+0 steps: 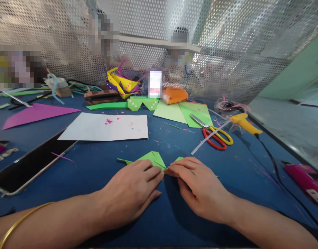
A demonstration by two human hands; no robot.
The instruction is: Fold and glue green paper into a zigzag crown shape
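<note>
A folded piece of green paper point(153, 158) lies on the blue table point(96, 166) in front of me. My left hand point(134, 186) rests on its left part with fingers pressed together on the fold. My right hand point(197, 186) pinches the paper's right part, fingertips meeting those of the left hand at the middle. Most of the paper is hidden under both hands.
A white sheet point(104, 127), a purple paper triangle point(37, 114), green sheets point(182, 111), red and yellow scissors point(213, 133), a yellow glue gun point(244, 122) with a black cable, a phone point(29, 166) and paper scraps lie around. A perforated metal screen point(226, 52) stands behind.
</note>
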